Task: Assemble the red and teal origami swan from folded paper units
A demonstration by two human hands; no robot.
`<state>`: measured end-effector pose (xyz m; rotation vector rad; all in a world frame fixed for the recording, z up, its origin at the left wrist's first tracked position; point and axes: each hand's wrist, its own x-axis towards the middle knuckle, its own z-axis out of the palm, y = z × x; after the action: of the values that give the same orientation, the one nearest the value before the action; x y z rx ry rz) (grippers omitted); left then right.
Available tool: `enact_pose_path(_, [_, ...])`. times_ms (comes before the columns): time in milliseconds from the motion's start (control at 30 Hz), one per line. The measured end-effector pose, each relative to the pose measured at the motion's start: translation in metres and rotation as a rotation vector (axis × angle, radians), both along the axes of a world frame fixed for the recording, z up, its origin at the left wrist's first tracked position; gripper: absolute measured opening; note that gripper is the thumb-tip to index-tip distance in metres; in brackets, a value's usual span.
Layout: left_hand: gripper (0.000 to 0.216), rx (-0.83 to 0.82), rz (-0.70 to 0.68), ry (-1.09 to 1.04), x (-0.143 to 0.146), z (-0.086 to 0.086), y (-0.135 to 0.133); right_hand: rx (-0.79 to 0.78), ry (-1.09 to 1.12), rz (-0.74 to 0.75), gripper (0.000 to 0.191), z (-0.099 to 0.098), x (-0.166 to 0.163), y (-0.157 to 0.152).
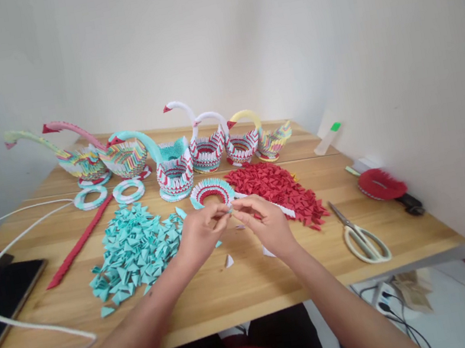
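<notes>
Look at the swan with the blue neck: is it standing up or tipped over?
Standing up: the blue-necked swan sits on its round base on the table, its neck arching above.

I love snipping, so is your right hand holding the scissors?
No, the scissors lie on the table, away from the right hand.

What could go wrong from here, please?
The small piece pinched between the left hand and right hand may slip. Either hand could bump the striped curved piece just beyond. The left forearm, close to the turquoise pieces, might scatter some.
</notes>
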<state>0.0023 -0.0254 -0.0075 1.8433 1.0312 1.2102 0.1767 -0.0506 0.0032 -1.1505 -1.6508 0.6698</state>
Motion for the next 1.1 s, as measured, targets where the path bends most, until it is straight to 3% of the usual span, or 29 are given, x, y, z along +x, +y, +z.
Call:
enact_pose_path(133, [0.02,-0.3,-0.191,-0.24,0.001,0.0,0.003,0.079,-0.06,0.094,0.016,0.008,0.001,0.002])
enact_pose_path(333, [0.038,-0.684,-0.445,-0.498,0.0,0.004,0.003,-0.282,0.233,0.22,0.023,0.015,0.003,0.005])
enact_pose_path(467, [0.044,-0.642,-0.422,-0.566,-0.003,0.006,0.005,-0.347,0.315,0.281,0.026,0.016,-0.004,0.012])
enact_pose_path(633, [0.047,-0.53,-0.38,-0.592,-0.01,0.009,0.011,-0.297,0.253,0.292,0.024,0.021,-0.013,0.023])
enact_pose_path(933, [0.048,-0.552,-0.401,-0.675,-0.014,0.011,0.017,-0.308,0.382,0.385,0.028,0.023,-0.028,0.033])
enact_pose_path(1100, [0.05,-0.546,-0.38,-0.668,-0.016,0.008,0.02,-0.3,0.3,0.391,0.022,0.021,-0.025,0.037])
